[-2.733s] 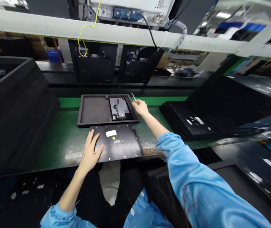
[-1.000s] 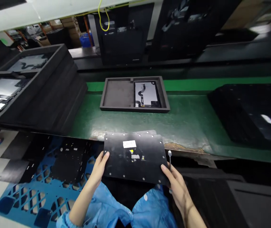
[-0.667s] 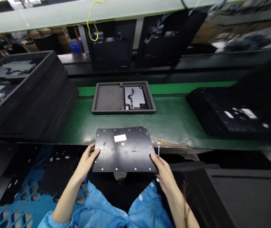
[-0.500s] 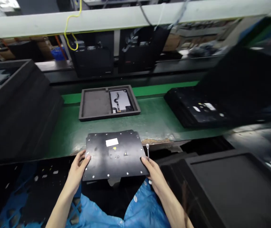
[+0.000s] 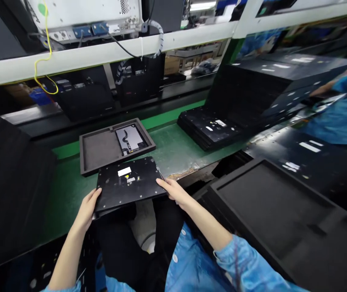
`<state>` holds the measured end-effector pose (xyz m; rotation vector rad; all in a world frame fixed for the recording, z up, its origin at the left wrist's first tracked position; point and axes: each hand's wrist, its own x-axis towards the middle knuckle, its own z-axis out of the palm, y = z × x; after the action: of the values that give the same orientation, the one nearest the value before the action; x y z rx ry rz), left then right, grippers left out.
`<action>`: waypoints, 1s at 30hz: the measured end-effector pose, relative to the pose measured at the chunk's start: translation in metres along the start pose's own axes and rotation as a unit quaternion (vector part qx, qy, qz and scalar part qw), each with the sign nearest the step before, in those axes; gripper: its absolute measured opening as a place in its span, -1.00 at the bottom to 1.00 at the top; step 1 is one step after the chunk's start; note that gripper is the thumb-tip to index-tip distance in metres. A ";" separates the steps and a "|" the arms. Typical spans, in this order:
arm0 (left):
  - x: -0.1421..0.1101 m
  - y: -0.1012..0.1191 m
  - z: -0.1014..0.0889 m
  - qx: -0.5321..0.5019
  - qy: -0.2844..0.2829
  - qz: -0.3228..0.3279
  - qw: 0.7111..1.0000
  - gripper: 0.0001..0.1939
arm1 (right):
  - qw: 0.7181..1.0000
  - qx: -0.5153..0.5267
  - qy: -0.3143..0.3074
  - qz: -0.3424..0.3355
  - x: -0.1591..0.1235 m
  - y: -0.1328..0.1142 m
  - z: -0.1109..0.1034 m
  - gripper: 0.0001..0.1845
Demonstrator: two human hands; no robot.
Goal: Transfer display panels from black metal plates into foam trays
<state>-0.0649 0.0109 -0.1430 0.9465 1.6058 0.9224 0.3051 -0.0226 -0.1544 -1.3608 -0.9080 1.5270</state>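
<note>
Between my two hands is a flat black panel with a white label, a yellow mark and pale dots along its edges. A second layer shows under its near left edge. My left hand grips the left edge, thumb on top. At the right edge my right hand closes on the panel, with a thin metal tool sticking out beside the thumb; the tool's kind cannot be made out. Just beyond lies a dark foam tray, and in its right compartment rests a grey-silver plate with a black ribbon cable.
Black panels lie stacked on the green bench, before a taller black stack. Dark foam trays stand at my right. A dark stack fills the left. A co-worker's blue sleeve shows far right.
The view has swung to the right, so more of the right side shows. The panel is now tilted, nearer the foam tray, and still held in both hands.
</note>
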 end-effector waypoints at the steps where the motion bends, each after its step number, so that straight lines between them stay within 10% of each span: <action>1: 0.005 0.004 0.001 0.001 -0.005 0.002 1.000 -0.41 | 1.000 -0.009 -0.010 -0.010 0.007 -0.008 0.001 -0.35; 7: 0.012 0.020 -0.012 0.063 -0.034 0.029 0.997 -0.40 | 0.969 -0.195 0.071 -0.135 0.028 -0.047 -0.011 -0.49; 11: -0.013 0.030 -0.040 0.172 0.099 0.186 0.962 -0.33 | 0.909 -0.250 0.243 -0.229 0.013 -0.058 -0.035 -0.48; 15: -0.050 0.008 -0.044 0.127 0.157 0.208 0.957 -0.39 | 0.941 -0.205 0.191 -0.191 -0.002 -0.026 -0.035 -0.48; 22: -0.086 -0.193 -0.043 0.105 0.358 0.087 0.924 -0.50 | 0.961 -0.223 0.122 -0.111 -0.047 0.110 0.011 -0.43; 26: -0.118 -0.327 -0.073 0.174 0.460 -0.082 0.867 -0.63 | 0.946 -0.312 -0.030 -0.081 -0.078 0.186 0.022 -0.37; 30: -0.136 -0.408 -0.111 0.241 0.462 -0.174 0.835 -0.56 | 0.903 -0.386 -0.183 -0.053 -0.083 0.226 0.030 -0.26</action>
<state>-0.2041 -0.2885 -0.4402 0.4678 2.8318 0.7521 0.2464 -0.1786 -0.3300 -1.5257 -1.9414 1.4088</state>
